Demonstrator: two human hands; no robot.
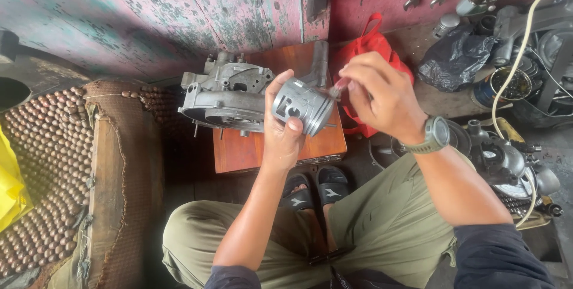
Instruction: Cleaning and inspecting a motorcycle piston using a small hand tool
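Piston being worked in hand.
Left hand [282, 134] is gripping the piston [303, 107]; right hand [376, 95] is pinching a small tool [338, 86] at its crown; engine casing [224, 95] is waiting on the surface [250, 148].

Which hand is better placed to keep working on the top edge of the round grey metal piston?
The right hand, probably. Its fingertips already pinch something small at the top edge of the round grey metal piston, while the left hand is wrapped around the piston, holding it above the wooden board.
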